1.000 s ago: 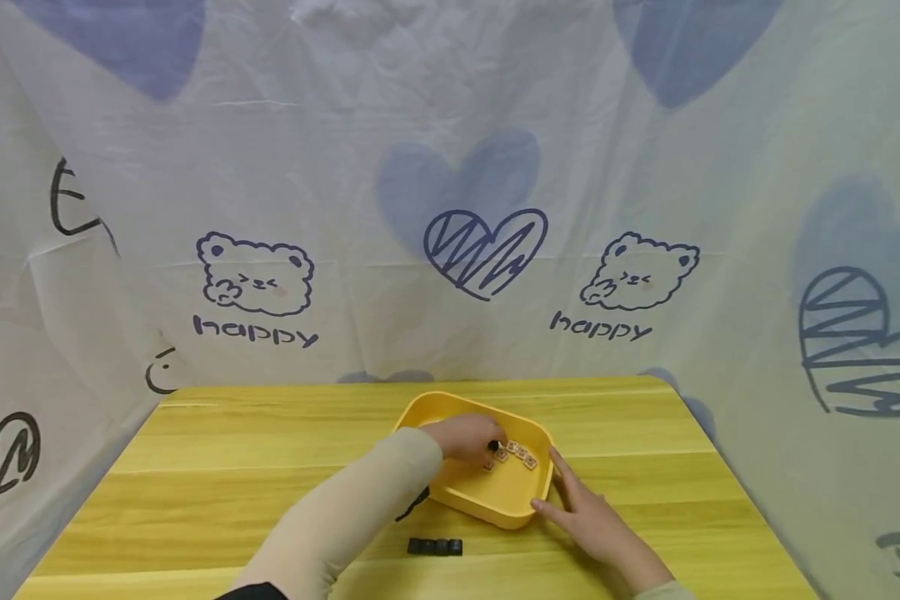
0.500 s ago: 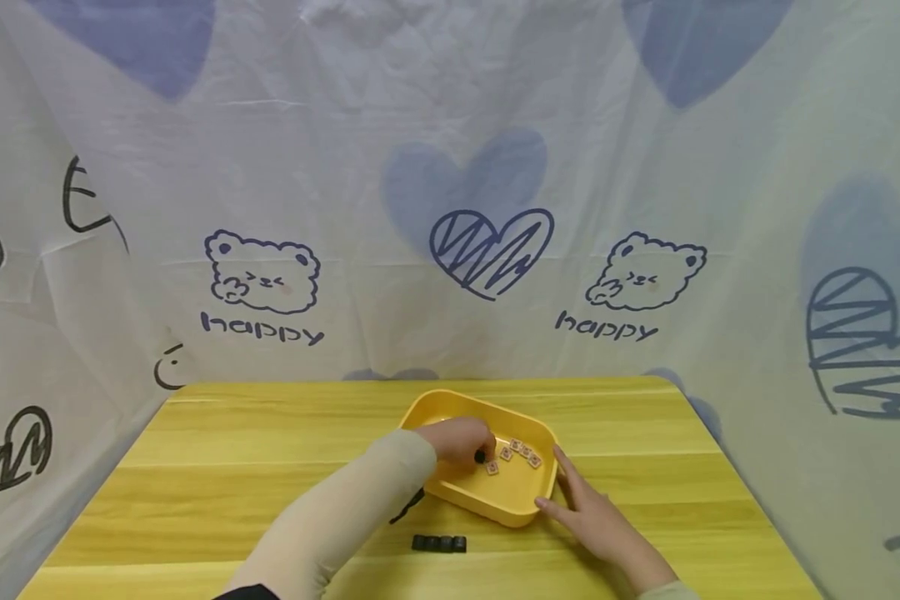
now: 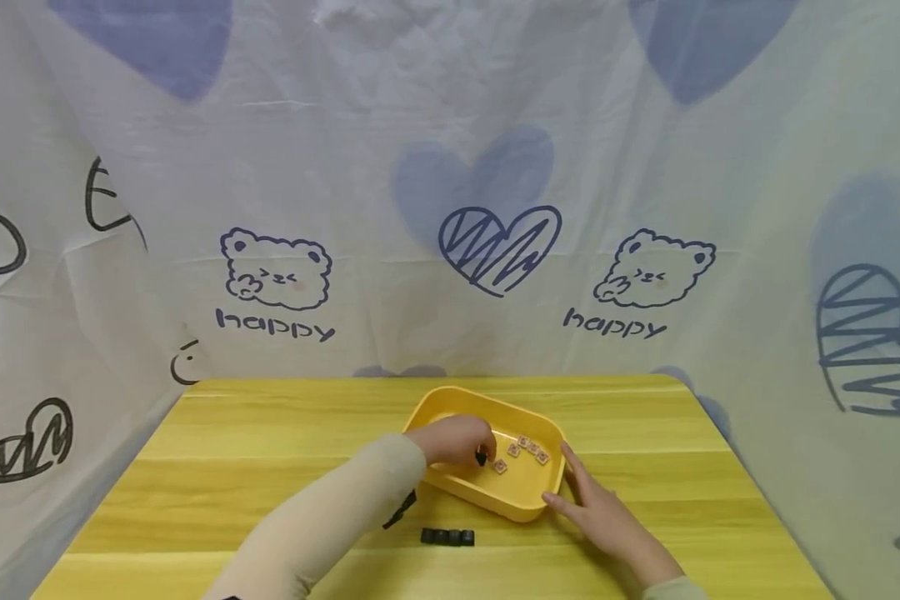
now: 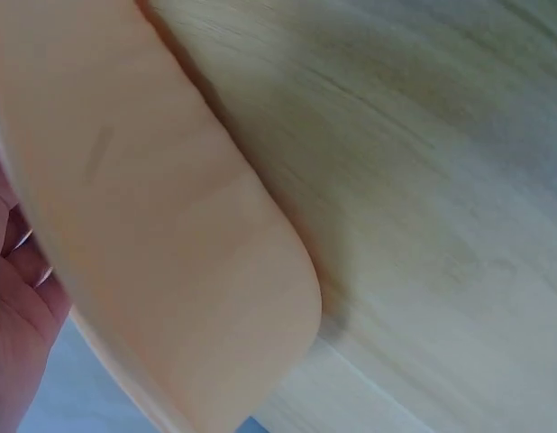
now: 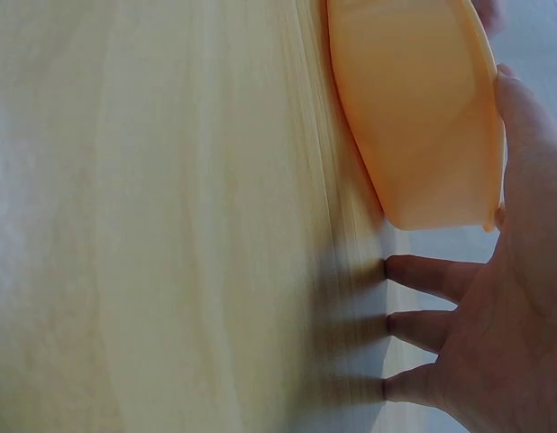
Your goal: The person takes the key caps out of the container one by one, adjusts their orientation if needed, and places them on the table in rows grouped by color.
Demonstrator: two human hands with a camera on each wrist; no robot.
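Printed cloth with bears, hearts and the word "happy" hangs behind and beside a yellow wooden table (image 3: 270, 442). Left hand (image 3: 456, 440): fingers curled down inside the yellow tray (image 3: 461, 402), tips pinching a small black piece (image 3: 482, 457) just above the tray floor. Right hand (image 3: 598, 517): fingers straight and spread, palm low on the table, thumb and forefinger against the tray's right outer wall; it holds nothing. In the right wrist view the three other fingers rest apart on the wood beside the tray's corner. The tray sits mid-table, its long axis running from far left to near right, the near-right corner pointing toward the right hand. Several small tan square tiles (image 3: 528, 448) lie in a loose line on the tray floor, right of the left fingertips. Outward: a short row of black pieces (image 3: 447, 537) lies on the table in front of the tray, row running left-right, well apart from both hands. Against the frame a second ago: the left hand has drawn slightly back from the tan tiles with the black piece; the right hand remains at the tray's wall.
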